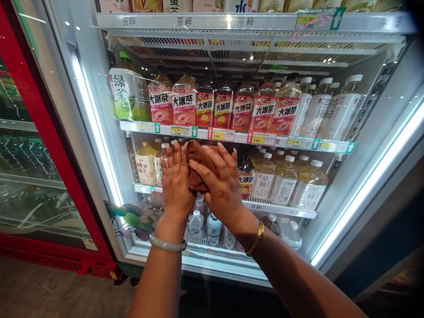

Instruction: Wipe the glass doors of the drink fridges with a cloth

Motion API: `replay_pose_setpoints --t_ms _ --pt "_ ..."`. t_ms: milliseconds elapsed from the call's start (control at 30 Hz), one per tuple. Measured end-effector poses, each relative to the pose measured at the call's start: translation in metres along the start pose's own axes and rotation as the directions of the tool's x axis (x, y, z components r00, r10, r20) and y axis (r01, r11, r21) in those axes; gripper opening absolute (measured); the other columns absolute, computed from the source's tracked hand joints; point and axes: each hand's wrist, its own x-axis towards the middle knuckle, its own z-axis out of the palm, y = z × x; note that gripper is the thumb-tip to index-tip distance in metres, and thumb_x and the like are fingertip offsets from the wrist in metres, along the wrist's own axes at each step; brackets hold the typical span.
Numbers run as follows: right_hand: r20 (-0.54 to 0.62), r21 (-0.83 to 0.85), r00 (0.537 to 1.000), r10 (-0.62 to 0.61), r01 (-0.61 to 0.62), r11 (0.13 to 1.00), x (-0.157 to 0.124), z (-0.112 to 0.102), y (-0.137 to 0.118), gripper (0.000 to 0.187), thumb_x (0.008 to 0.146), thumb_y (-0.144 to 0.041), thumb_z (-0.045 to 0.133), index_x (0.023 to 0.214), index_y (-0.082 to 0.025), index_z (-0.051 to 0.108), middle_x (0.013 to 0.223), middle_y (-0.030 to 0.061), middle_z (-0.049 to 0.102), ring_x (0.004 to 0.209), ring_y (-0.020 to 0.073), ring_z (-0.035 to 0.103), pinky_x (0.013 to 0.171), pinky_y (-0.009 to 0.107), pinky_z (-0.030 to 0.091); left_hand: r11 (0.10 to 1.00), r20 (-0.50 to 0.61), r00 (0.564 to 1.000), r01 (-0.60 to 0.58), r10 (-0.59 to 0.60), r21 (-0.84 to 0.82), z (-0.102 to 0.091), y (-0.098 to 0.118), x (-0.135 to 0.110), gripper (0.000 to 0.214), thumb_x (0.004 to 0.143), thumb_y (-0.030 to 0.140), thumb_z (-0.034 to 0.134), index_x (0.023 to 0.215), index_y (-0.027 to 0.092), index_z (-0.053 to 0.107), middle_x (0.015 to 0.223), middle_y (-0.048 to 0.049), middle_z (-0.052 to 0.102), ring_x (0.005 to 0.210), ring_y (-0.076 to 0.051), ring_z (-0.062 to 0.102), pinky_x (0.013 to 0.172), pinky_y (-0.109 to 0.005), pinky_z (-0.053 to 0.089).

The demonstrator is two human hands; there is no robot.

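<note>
A folded brown cloth [196, 170] is in my right hand [224, 190], with the fingers bent over its upper and right side. Beside it, my left hand [178, 190] has its fingers stretched upward and apart, its thumb side close against the cloth. Both hands are raised in front of a lit drinks fridge [228, 138], at the height of its middle shelves. A lotus decal [132, 219] and faint reflections suggest a glass door there; whether my left palm touches it I cannot tell.
Behind the hands stand rows of pink-labelled iced tea bottles [243, 110], a large green tea bottle [127, 90] and pale tea bottles [309, 185]. Price tags line the shelf edge [285, 141]. To the left is a red-framed fridge [74, 185]. Floor [43, 291] shows at lower left.
</note>
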Motion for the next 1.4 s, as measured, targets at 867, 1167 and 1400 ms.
replay_pose_setpoints --t_ms 867,1167,1400 --pt "0.019 0.005 0.998 0.059 -0.059 0.998 0.023 0.016 -0.011 0.055 0.089 -0.012 0.059 0.14 -0.032 0.062 0.158 0.0025 0.049 0.158 0.0251 0.029 0.134 0.052 0.024 0.996 0.031 1.0 -0.007 0.005 0.084 -0.027 -0.025 0.008 0.066 0.103 0.021 0.042 0.166 0.029 0.024 0.174 -0.0044 0.015 0.164 -0.026 0.005 0.133 -0.06 0.007" --pt "0.055 0.014 0.995 -0.087 0.086 0.996 0.008 0.041 -0.032 0.046 0.097 -0.018 0.056 0.139 -0.035 0.063 0.155 0.0001 0.055 0.159 0.0216 0.027 0.133 0.049 0.028 0.998 0.019 0.999 0.03 -0.031 0.056 -0.039 -0.047 0.01 0.065 0.105 0.034 0.045 0.166 0.029 0.024 0.174 -0.003 0.016 0.164 -0.027 0.005 0.134 -0.057 0.001" --pt "-0.02 0.024 1.0 0.008 -0.007 1.0 0.023 0.033 -0.024 0.046 0.095 -0.019 0.061 0.138 -0.033 0.064 0.155 0.0011 0.053 0.158 0.0229 0.03 0.133 0.047 0.029 0.998 0.058 0.998 0.02 -0.023 0.051 -0.039 -0.047 0.011 0.066 0.101 0.022 0.045 0.164 0.032 0.029 0.173 -0.0013 0.021 0.163 -0.028 0.009 0.133 -0.062 0.006"
